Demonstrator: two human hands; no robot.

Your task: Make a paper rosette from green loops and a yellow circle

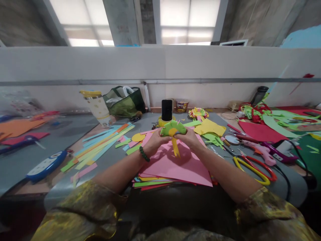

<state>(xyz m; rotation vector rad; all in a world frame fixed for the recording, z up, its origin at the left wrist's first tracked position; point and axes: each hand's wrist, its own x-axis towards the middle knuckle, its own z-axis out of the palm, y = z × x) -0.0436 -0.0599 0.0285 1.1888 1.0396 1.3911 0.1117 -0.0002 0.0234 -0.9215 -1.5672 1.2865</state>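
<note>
Two hands, the left (158,140) and the right (188,136), pinch a green paper rosette (173,130) between them. From the left hand, the rosette lies toward two o'clock; from the right hand, toward ten o'clock. It is above the pink paper (175,164), its yellow strip (176,149) hanging toward six o'clock.

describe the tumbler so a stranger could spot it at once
Start at the long pale wall, then find the green bag in front of it. Just left of the bag is the tumbler, tall and pale with small marks. Its yellow lid sets it apart from the bag and the short, dark tub.
</note>
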